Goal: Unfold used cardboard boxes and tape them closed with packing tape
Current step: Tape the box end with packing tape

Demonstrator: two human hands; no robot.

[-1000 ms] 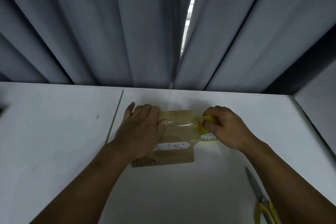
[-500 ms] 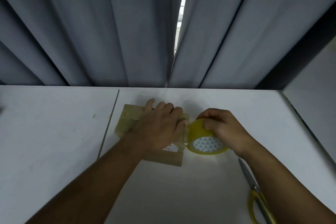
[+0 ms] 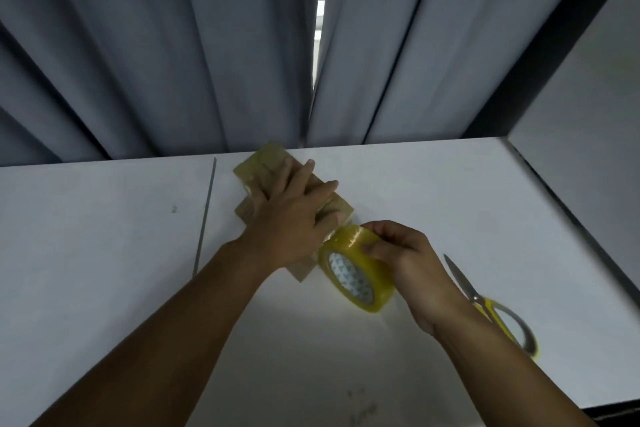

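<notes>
Head view: my left hand point(image 3: 294, 215) presses flat, fingers straight, on the cardboard box point(image 3: 266, 163) on the desk point(image 3: 104, 253). My right hand point(image 3: 412, 263) grips the tape roll point(image 3: 353, 274) at the box's near end. I judge the strip is laid but uncut, and the scissors point(image 3: 498, 312) lie untouched.

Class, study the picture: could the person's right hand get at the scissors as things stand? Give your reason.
Probably not at once: the right hand grips the tape roll. The scissors lie on the table close beside that forearm, so with the roll set down the reach looks easy.
</notes>
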